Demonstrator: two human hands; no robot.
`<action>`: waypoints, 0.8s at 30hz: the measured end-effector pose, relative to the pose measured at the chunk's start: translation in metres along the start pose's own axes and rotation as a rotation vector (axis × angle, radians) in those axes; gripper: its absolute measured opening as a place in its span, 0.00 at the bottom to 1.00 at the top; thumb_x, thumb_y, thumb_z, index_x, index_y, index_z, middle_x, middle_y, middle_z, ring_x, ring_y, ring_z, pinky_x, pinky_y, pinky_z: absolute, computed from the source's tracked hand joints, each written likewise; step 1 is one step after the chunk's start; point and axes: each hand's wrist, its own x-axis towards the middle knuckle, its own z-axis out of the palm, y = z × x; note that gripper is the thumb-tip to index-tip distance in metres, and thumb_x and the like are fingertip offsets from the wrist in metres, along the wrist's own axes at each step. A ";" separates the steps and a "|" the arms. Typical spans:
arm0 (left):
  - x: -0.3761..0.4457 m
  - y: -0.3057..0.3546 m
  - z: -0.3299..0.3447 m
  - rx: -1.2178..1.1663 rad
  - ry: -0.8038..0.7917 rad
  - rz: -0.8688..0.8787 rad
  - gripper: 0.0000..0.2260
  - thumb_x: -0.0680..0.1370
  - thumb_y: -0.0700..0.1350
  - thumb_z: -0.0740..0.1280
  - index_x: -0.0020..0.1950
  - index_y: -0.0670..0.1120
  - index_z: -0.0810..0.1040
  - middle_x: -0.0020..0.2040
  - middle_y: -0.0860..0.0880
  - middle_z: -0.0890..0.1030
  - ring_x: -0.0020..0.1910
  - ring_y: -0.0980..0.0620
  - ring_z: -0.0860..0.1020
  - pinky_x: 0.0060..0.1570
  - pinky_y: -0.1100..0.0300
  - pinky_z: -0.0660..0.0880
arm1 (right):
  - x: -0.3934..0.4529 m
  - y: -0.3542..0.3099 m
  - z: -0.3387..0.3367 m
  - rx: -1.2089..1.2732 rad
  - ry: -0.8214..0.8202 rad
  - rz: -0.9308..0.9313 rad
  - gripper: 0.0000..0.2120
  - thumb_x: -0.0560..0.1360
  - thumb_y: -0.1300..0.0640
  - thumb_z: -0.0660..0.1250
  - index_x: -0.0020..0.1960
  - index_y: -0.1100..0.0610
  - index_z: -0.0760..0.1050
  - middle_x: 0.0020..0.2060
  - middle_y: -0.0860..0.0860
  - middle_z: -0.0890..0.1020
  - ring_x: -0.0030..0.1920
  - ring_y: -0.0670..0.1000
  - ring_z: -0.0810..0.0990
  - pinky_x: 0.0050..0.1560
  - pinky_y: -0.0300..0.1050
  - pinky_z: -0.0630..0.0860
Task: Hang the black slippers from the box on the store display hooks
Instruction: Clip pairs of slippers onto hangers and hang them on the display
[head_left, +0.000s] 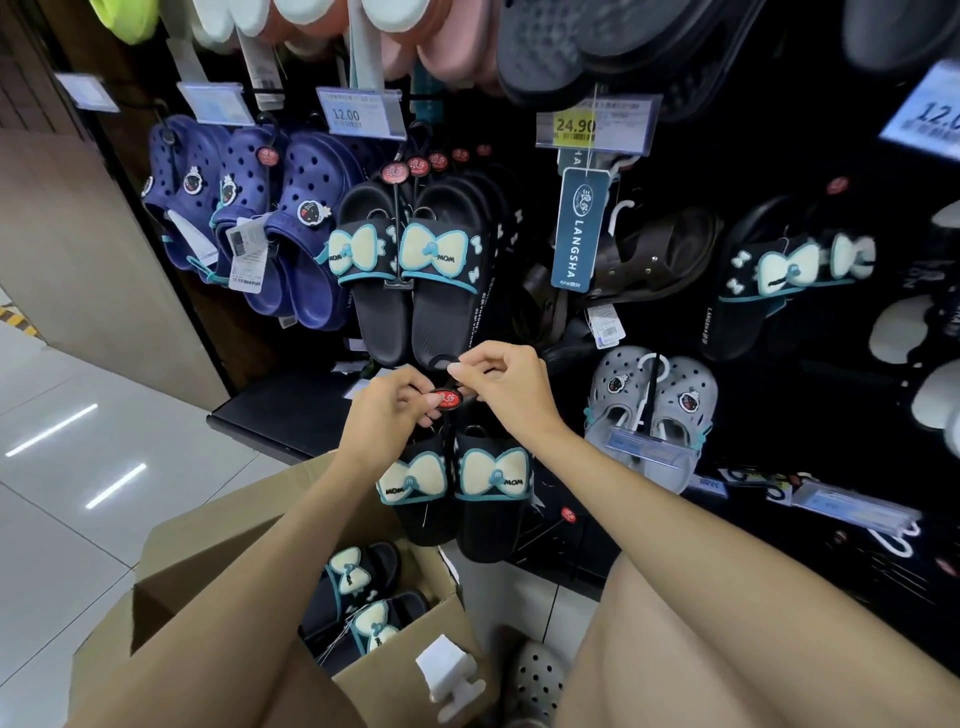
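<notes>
A pair of black slippers (457, 488) with cream bows dangles from a black hanger with a red round tag (448, 399). My left hand (387, 415) pinches the hanger at the tag from the left. My right hand (501, 387) grips the hanger's hook loop from the right. The pair hangs just below several matching black slippers (410, 270) on a display hook (415, 130). More black bow slippers (358, 597) lie in the open cardboard box (405, 654) below my arms.
Navy clogs (249, 208) hang to the left, brown sandals (639, 265) and grey clogs (649, 405) to the right. Price tags (361, 114) stick out above the hooks. A black shelf base (280, 421) juts out low. White tiled floor lies left.
</notes>
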 end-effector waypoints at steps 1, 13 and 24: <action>0.000 0.003 0.000 -0.007 0.006 0.006 0.03 0.77 0.41 0.70 0.45 0.43 0.79 0.35 0.48 0.84 0.35 0.55 0.82 0.46 0.58 0.78 | 0.000 -0.001 -0.001 0.007 0.000 0.012 0.05 0.74 0.56 0.74 0.46 0.58 0.83 0.37 0.50 0.84 0.37 0.46 0.84 0.40 0.39 0.80; 0.000 0.050 0.009 0.004 0.083 0.131 0.05 0.76 0.43 0.72 0.41 0.47 0.79 0.32 0.50 0.83 0.34 0.58 0.82 0.40 0.67 0.75 | -0.026 -0.009 -0.026 0.004 -0.020 0.053 0.04 0.74 0.60 0.74 0.45 0.53 0.81 0.36 0.45 0.82 0.35 0.39 0.79 0.42 0.32 0.76; 0.000 0.113 0.051 -0.095 -0.037 0.337 0.04 0.77 0.43 0.71 0.45 0.53 0.80 0.38 0.52 0.84 0.38 0.56 0.83 0.47 0.59 0.79 | -0.045 -0.044 -0.110 0.041 0.185 0.020 0.05 0.76 0.60 0.71 0.47 0.62 0.83 0.37 0.54 0.85 0.35 0.44 0.84 0.38 0.32 0.76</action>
